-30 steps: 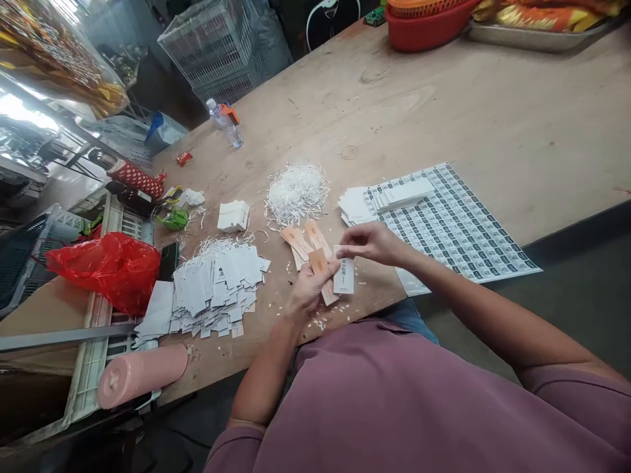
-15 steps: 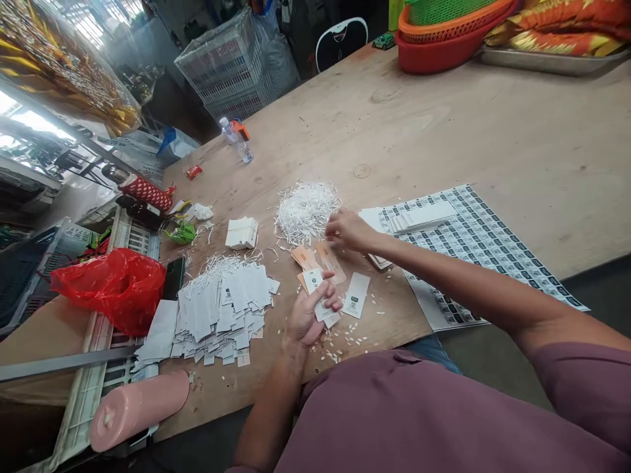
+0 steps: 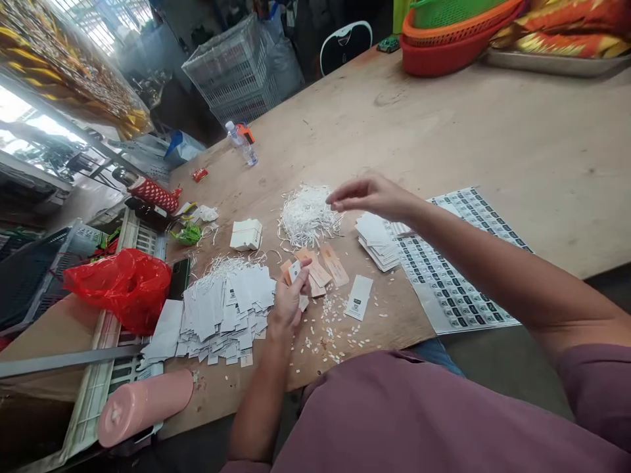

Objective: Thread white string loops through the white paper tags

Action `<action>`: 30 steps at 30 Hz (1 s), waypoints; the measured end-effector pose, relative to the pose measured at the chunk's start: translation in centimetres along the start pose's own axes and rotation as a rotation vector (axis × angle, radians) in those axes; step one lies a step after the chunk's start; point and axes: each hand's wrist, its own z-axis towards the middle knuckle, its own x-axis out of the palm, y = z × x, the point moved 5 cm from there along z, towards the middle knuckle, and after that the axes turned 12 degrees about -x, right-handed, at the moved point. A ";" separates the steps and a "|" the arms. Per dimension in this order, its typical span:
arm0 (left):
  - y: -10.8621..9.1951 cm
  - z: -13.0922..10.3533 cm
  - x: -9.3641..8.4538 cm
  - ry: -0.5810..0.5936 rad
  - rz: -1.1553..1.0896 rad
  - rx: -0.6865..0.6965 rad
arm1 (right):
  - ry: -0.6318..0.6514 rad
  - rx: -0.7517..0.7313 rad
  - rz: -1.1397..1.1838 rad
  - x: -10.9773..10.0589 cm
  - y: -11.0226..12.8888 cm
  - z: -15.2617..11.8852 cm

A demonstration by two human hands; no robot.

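My left hand [image 3: 290,299] is closed around a small white printed card [image 3: 294,270], with an orange edge showing beside it. Orange paper tags [image 3: 315,270] lie just beyond its fingers, with another orange tag [image 3: 334,264] to their right. My right hand [image 3: 367,196] is raised at the right side of a heap of white strings [image 3: 305,215]. Its thumb and fingertips come together in a pinch; whatever is between them is too small to make out. A single white printed tag [image 3: 359,297] rests on the table near small white scraps [image 3: 340,328].
Left of my left hand spreads a pile of white tags [image 3: 227,315], with a banded white stack [image 3: 246,234] behind. Rightward are stacked white cards [image 3: 378,242] and a printed label sheet [image 3: 458,289]. A red bag [image 3: 118,289], pink roll [image 3: 145,404] and water bottle [image 3: 241,144] stand farther out.
My right hand has lifted from beside the orange tags and string heap. My left hand has drawn leftward with its card, and more orange tags show on the table.
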 end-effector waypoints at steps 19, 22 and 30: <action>2.5 -3.3 10.7 0.391 0.277 -0.232 | -0.521 -0.024 0.050 -2.5 4.9 -15.2; 3.3 -3.6 10.1 0.350 0.322 -0.268 | -0.541 -0.033 -0.005 -2.3 4.9 -16.6; 3.7 -4.4 8.9 0.241 0.355 -0.326 | -0.635 -0.004 -0.019 -3.7 3.8 -20.1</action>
